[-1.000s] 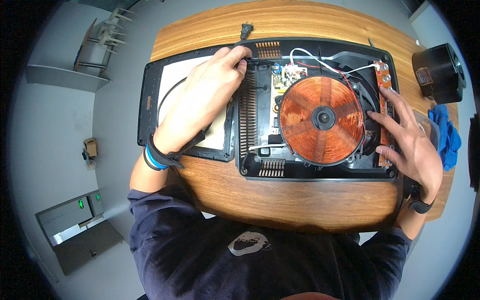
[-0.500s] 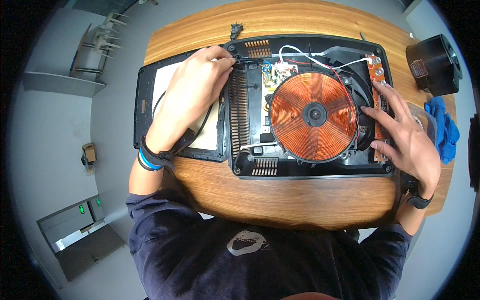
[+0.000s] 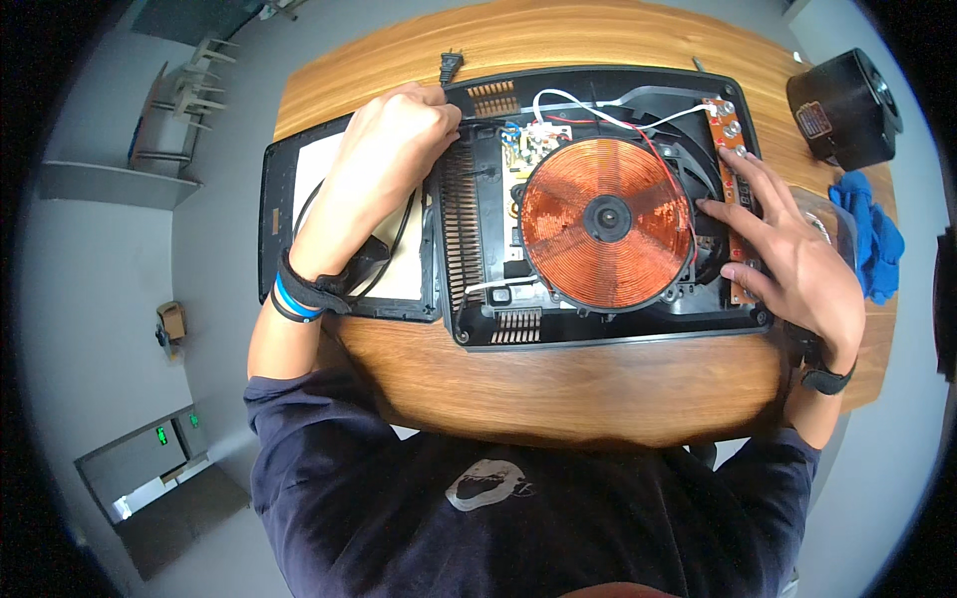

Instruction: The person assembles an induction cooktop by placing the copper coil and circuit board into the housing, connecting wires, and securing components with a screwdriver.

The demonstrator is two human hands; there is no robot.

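Note:
An opened induction cooker base [image 3: 598, 334] lies before me, its round copper coil [image 3: 608, 274] exposed in the middle. My left hand [image 3: 399, 145] is closed at the far left corner of the base, on the black power cord [image 3: 480, 126] where it enters the housing; the fingertips are partly hidden. The cord's plug [image 3: 452, 66] lies just beyond that corner. My right hand [image 3: 793, 244] is open, its fingers spread over the orange control board [image 3: 731, 130] along the right side. Coloured wires and a circuit board [image 3: 533, 149] sit beside the coil.
Left of the base, the black-framed cover panel [image 3: 277, 224] lies with its pale inner side up. A black cylindrical device [image 3: 847, 110] stands at the far right of the wooden table [image 3: 588, 389], near a blue cloth [image 3: 867, 234] and a clear bag [image 3: 827, 214].
My left hand has turned slightly, and its fingers have curled more tightly at the corner. My right hand keeps its place on the board. The whole view has shifted a little.

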